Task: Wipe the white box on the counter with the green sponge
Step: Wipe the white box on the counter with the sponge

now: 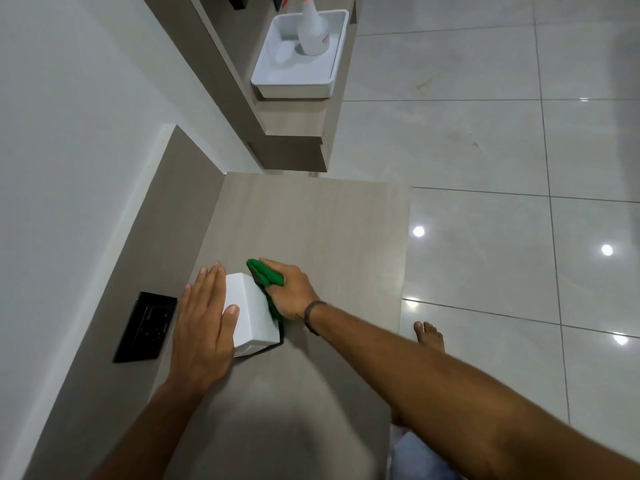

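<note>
Green sponge point(266, 277), gripped in right hand point(294, 292), presses the smooth white box point(254, 313); left hand point(202, 323) lies flat, fingers spread.

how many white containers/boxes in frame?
2. The white box sits on the counter, steadied by the left hand while the right hand presses the green sponge against it. A white tray holding a spray bottle sits on the farther shelf.

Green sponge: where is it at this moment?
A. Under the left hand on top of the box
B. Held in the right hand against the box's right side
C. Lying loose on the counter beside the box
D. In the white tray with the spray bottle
B: the right hand grips the green sponge against the right side of the white box, while the left hand lies flat on the box.
</note>
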